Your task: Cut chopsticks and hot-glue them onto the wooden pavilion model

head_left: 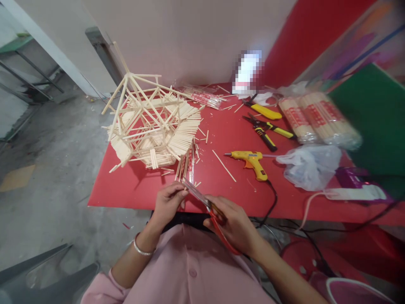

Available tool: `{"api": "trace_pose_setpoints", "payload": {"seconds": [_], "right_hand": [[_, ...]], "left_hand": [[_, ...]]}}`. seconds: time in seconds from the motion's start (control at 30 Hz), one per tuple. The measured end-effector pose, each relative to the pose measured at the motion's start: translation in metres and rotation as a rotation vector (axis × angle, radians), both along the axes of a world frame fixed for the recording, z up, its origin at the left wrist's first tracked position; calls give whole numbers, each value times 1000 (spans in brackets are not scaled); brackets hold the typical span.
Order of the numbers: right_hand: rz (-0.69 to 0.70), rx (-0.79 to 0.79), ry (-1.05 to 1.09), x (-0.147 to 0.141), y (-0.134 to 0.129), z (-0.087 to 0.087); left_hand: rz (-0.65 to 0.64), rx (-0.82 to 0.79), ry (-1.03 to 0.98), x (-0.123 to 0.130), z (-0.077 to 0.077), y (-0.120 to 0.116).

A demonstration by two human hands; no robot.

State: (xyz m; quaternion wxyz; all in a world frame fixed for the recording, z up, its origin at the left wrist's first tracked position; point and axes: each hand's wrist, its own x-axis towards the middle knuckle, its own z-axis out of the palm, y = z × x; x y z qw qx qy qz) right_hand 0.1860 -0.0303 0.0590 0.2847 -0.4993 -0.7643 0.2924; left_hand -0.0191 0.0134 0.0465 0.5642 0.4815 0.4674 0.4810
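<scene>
My right hand holds red-handled scissors at the table's front edge, their blades pointing up and left. The blade tips reach the fingertips of my left hand, which are pinched together. Whatever lies between those fingertips is too small to make out. Behind my left hand, a pack of thin sticks lies on the red table. A tall open frame of pale sticks with a fanned-out stick base stands at the table's left.
A yellow glue gun lies right of centre, its black cord running off the front edge. Cutters, a yellow-handled tool, bundled sticks and a plastic bag lie to the right. Loose sticks are scattered mid-table.
</scene>
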Motion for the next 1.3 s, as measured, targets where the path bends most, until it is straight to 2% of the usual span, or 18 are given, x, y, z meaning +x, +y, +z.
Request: {"api": "trace_pose_setpoints", "payload": {"seconds": [0.17, 0.3, 0.4, 0.5, 0.57, 0.73, 0.83, 0.93, 1.07, 1.13, 1.2, 1.27, 1.3], "right_hand": [[-89, 189, -281, -6, 4, 3], [-116, 253, -344, -10, 7, 0], [-103, 189, -271, -10, 6, -4], [-95, 54, -104, -5, 4, -10], [-148, 11, -98, 0, 3, -14], [-355, 42, -497, 13, 4, -17], [-418, 69, -686, 18, 4, -18], [-402, 80, -742, 20, 2, -18], [-285, 131, -707, 23, 5, -8], [-374, 180, -708, 31, 16, -1], [-583, 199, -776, 46, 36, 4], [-712, 125, -870, 65, 59, 3], [-715, 49, -897, 74, 70, 0]], "left_hand": [[-30, -170, -126, 2, -4, -4], [-68, -212, -206, 3, -5, -6], [-84, -256, -297, 3, -4, -7], [-19, -350, -375, 2, 0, -5], [33, -408, -398, 1, 3, -3], [76, -466, -461, 1, 3, 3], [70, -483, -502, 2, 1, 4], [67, -497, -520, 3, 0, 4], [76, -487, -514, 0, 3, 5], [83, -460, -513, -3, 6, 6], [79, -441, -512, -6, 9, 6], [89, -435, -522, -9, 14, 6], [96, -434, -531, -11, 16, 6]]}}
